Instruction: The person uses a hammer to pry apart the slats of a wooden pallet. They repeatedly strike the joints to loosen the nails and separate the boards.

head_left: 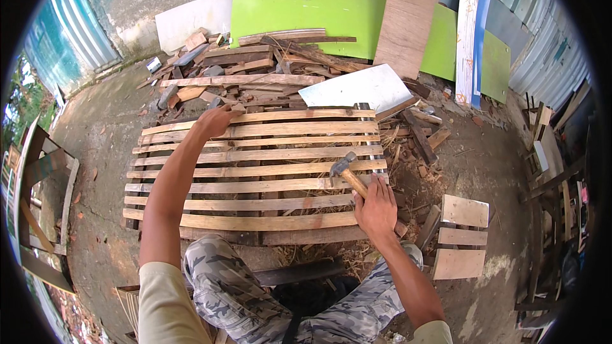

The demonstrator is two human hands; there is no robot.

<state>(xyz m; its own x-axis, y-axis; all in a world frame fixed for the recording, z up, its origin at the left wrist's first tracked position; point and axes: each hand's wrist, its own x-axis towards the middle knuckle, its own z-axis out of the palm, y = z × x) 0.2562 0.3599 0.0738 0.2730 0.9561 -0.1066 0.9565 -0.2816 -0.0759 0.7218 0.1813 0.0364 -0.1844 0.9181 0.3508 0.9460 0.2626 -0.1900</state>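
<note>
In front of me lies a slatted bamboo or wood panel, its pale strips running left to right across darker crosspieces. My left hand reaches across to the far side, its fingers curled at the farthest slat. A hammer with a grey metal head and wooden handle is in my right hand. That hand is closed round the handle near the panel's right end, the hammer head above the slats. A dark crosspiece with shiny spots shows under the slat ends on the right.
Scrap wood and rubble pile up beyond the panel, with a white board on them. Green sheets lean at the back. Small joined boards lie at right; a wooden frame stands at left. My camouflage-trousered knees flank the near edge.
</note>
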